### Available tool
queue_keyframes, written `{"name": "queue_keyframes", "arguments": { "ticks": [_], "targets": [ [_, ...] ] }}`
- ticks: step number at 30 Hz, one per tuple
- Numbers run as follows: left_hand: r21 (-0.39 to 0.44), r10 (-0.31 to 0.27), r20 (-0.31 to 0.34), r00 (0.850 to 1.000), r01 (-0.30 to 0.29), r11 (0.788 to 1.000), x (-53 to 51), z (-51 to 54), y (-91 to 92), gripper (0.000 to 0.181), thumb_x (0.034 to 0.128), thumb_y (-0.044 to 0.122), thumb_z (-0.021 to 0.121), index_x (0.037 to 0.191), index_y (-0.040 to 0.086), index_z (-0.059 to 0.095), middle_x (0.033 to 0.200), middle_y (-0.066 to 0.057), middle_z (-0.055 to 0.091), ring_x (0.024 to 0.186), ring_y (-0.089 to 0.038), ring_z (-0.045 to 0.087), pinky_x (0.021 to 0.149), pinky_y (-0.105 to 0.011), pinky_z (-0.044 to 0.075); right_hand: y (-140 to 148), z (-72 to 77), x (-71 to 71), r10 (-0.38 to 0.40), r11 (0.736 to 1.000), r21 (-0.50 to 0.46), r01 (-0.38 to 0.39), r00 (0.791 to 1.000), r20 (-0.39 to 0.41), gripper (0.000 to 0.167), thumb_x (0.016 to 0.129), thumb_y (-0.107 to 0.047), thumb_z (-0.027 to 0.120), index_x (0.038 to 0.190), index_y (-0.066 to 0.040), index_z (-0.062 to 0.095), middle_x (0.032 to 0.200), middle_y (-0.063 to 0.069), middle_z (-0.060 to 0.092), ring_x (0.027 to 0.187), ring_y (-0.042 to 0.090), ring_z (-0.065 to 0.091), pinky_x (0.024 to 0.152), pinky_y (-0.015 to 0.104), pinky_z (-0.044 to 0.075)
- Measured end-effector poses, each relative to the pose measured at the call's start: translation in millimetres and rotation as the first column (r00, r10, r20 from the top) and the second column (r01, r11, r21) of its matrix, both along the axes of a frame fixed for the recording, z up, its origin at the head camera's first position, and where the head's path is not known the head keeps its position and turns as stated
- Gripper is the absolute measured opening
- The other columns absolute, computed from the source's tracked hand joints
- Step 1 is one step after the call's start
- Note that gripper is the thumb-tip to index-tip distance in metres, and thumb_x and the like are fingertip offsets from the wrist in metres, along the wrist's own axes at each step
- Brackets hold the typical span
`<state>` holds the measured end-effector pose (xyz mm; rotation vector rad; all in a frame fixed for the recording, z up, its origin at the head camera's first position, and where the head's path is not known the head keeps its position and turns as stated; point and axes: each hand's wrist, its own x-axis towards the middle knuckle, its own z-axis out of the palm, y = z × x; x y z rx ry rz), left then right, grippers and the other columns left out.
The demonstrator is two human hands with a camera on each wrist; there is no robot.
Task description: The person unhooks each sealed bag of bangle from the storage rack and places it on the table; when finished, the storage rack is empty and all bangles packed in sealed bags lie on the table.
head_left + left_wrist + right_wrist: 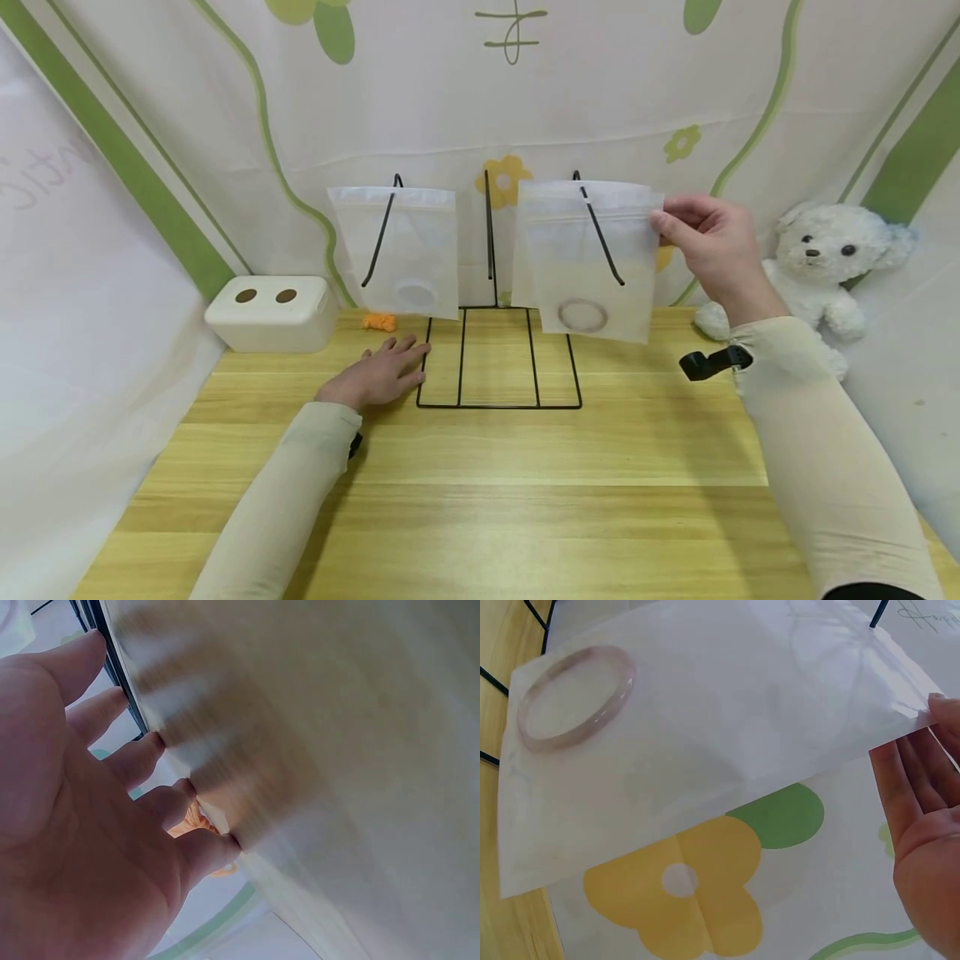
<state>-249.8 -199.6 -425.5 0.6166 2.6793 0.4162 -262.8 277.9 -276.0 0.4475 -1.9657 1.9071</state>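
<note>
My right hand (716, 246) pinches the upper right edge of a translucent zip bag (636, 271) between thumb and fingers. A pale pinkish bangle (617, 706) lies inside the bag's lower part. The bag hangs on the right arm of a black wire rack (498, 407), in front of at least one similar bag (526, 275). On the rack's left arm hangs another zip bag (435, 242) with a pale round item showing faintly. My left hand (384, 372), its fingers spread, rests on the table with fingertips at the left side of the rack's base.
A white box (272, 327) with two round brown holes stands at the back left. Beside it lies a small orange item (380, 322). A white plush bear (813, 258) sits at the right behind my right arm. A printed curtain (450, 92) hangs behind the wooden table (525, 517).
</note>
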Motion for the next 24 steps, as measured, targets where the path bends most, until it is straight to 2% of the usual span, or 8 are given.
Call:
{"name": "queue_keyframes", "arguments": {
  "ticks": [6,10,24],
  "targets": [
    [0.007,0.002,0.001,1.000,-0.002,1.000,0.7,-0.2,1.1,0.063,0.1167,0.040,0.047,0.173,0.019,0.028,0.181,-0.019,0.017,0.165,-0.054,0.011,0.124,-0.083,0.014,0,0.8,0.8,-0.028,0.999,0.038,0.029,0.999,-0.020,0.006,0.096,-0.001,0.080,0.102,-0.001,0.082,0.089,-0.005,0.082,0.077,0.006,0.075,0.074,0.017,0.062],
    [-0.002,0.000,0.003,1.000,0.000,1.000,0.7,0.8,3.6,0.063,0.1168,0.040,0.046,0.173,0.019,0.028,0.181,-0.018,0.016,0.165,-0.054,0.011,0.125,-0.082,0.013,0,1.3,3.2,-0.091,0.993,0.067,0.093,0.996,-0.021,0.007,0.096,-0.004,0.081,0.102,-0.003,0.082,0.089,-0.007,0.082,0.078,0.005,0.075,0.075,0.016,0.061],
    [-0.014,0.002,0.006,1.000,-0.002,1.000,-0.7,0.1,5.9,0.064,0.1168,0.041,0.046,0.174,0.020,0.027,0.182,-0.017,0.015,0.166,-0.053,0.011,0.126,-0.082,0.013,-1,-2.6,15.8,-0.156,0.986,0.049,0.157,0.988,-0.021,0.009,0.094,-0.007,0.084,0.101,-0.001,0.081,0.089,-0.007,0.083,0.080,0.005,0.076,0.078,0.014,0.061]
  ]
}}
